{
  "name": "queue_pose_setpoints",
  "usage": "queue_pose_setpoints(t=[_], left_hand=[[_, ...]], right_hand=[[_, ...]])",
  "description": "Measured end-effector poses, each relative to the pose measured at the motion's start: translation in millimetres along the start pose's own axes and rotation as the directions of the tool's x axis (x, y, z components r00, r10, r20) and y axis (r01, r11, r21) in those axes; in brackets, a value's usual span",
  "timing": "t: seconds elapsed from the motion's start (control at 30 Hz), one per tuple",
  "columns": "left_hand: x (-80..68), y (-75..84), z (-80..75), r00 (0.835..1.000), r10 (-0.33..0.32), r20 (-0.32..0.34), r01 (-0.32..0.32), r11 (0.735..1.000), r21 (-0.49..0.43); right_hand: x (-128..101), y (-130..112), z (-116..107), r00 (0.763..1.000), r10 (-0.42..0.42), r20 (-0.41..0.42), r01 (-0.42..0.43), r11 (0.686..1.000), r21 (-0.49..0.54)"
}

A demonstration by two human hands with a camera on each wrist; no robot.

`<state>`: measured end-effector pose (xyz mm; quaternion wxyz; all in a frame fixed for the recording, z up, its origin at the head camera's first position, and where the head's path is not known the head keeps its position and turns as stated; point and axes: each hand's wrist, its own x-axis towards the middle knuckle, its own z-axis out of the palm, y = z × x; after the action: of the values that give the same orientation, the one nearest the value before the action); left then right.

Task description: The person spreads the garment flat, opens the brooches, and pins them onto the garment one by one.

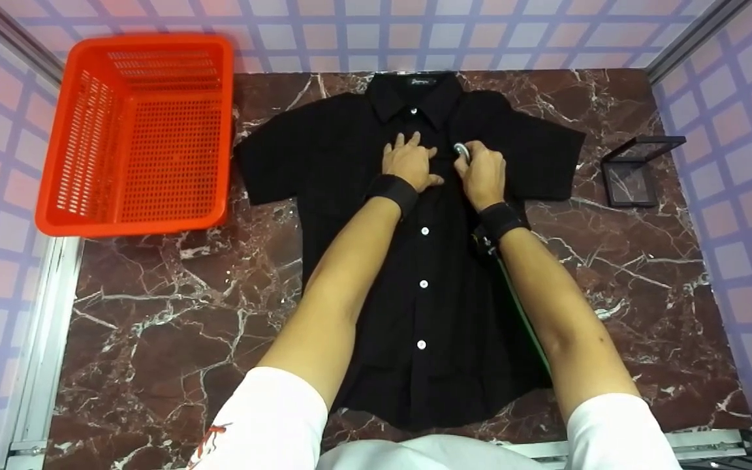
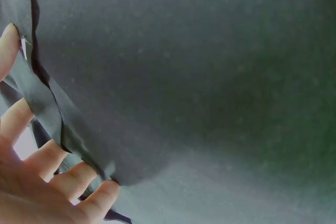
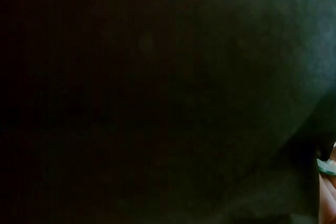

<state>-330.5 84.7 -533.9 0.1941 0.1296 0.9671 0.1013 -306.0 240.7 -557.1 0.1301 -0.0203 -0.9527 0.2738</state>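
Note:
A black short-sleeved button-up shirt (image 1: 363,274) lies spread face up, collar away from me, white buttons down its front. My left hand (image 1: 408,163) rests on the upper chest by the placket, fingers spread; in the left wrist view its fingertips (image 2: 107,190) touch the cloth along the placket edge. My right hand (image 1: 484,173) pinches a small round silvery badge-like piece (image 1: 461,150) between thumb and fingers, against the shirt's chest on the right side. In the right wrist view, dark cloth fills most of the picture, and only part of the hand (image 3: 328,198) shows at the edge.
An orange-red plastic basket (image 1: 226,130) stands at the back left. To the right of the shirt sits a small open black-framed case (image 1: 630,183) with clear panels. The marbled table (image 1: 154,339) is bounded by checked walls (image 1: 728,130). A green cable (image 1: 523,313) runs along my right forearm.

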Motion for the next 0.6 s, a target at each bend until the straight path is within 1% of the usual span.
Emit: queue_pose_setpoints(t=[0.27, 0.4, 0.6], left_hand=[[-2.2, -0.8, 0.4, 1.0, 0.007, 0.011, -0.007, 1.0, 0.002], [-2.1, 0.1, 0.9, 1.0, 0.012, 0.017, -0.012, 1.0, 0.011], [-0.7, -0.9, 0.5, 1.0, 0.015, 0.0, -0.015, 1.0, 0.01]], right_hand=[[-2.3, 1.6, 3.2, 0.999, -0.032, -0.039, 0.031, 0.999, -0.009], [-2.4, 2.4, 3.1, 0.999, -0.025, -0.034, 0.025, 1.0, -0.005], [-1.3, 1.1, 2.2, 0.999, -0.023, -0.027, 0.023, 1.0, 0.004]])
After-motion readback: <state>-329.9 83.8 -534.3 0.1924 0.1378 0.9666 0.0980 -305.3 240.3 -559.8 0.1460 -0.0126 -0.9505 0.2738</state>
